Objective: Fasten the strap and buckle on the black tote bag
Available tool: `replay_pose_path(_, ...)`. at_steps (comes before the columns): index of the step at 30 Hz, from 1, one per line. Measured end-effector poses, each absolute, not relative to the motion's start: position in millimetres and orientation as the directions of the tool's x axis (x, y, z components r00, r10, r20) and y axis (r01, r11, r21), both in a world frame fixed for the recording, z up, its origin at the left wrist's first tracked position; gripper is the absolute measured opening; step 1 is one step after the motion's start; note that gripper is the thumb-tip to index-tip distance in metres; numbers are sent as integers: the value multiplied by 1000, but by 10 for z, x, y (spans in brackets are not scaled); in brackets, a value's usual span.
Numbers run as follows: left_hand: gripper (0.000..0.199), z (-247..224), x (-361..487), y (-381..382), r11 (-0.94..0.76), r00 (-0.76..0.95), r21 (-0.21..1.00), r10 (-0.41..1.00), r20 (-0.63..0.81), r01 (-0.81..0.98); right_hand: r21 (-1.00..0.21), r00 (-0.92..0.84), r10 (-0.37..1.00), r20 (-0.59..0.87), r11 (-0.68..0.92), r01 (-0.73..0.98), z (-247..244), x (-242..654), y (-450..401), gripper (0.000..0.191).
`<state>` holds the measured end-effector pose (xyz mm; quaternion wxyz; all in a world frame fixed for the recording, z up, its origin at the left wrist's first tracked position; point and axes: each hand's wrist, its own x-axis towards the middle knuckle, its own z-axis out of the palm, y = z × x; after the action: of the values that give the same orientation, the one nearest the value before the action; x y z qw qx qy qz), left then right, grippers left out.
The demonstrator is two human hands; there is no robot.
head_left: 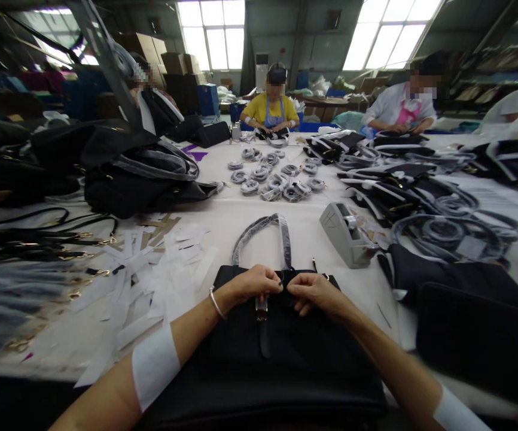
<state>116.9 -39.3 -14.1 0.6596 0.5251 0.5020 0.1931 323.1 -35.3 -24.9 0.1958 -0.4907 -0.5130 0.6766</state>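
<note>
A black handbag (304, 353) lies in front of me at the table's near edge, its wrapped handle (285, 239) standing up in an arch behind its top edge. A gold clasp (262, 309) and a short strap are on its front. My left hand (259, 282) pinches something small and dark at the bag's top edge, near the foot of the handle. Close beside it on the right, my right hand (315, 293) has thumb and forefinger pressed together at the same spot; what they hold is too small to make out.
A grey tape dispenser (346, 233) stands right of the handle. White paper strips (142, 293) and clipped straps (39, 245) lie left. Wrapped coils (272, 179) are mid-table. Black bags (128, 161) are piled left, more (478, 311) right. Several people work across the table.
</note>
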Motion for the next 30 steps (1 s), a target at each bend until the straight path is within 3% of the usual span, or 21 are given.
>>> replay_pose_path(6,14,-213,1203,-451,383,357,874,805,-475,299,-898,-390,825,-408,-441,5,-172,3249,-353,43)
replay_pose_path(11,18,-226,1223,-452,438,299,881,829,-473,181,-944,-245,921,-304,-326,-55,-248,3118,-411,50)
replay_pose_path(17,19,-231,1261,-471,459,261,888,855,-447,17,-981,-138,972,-191,-195,-14,-349,3018,-424,51)
replay_pose_path(30,20,-304,1285,-481,474,293,880,838,-461,28,-973,-105,989,-101,-76,216,-423,3035,-393,34)
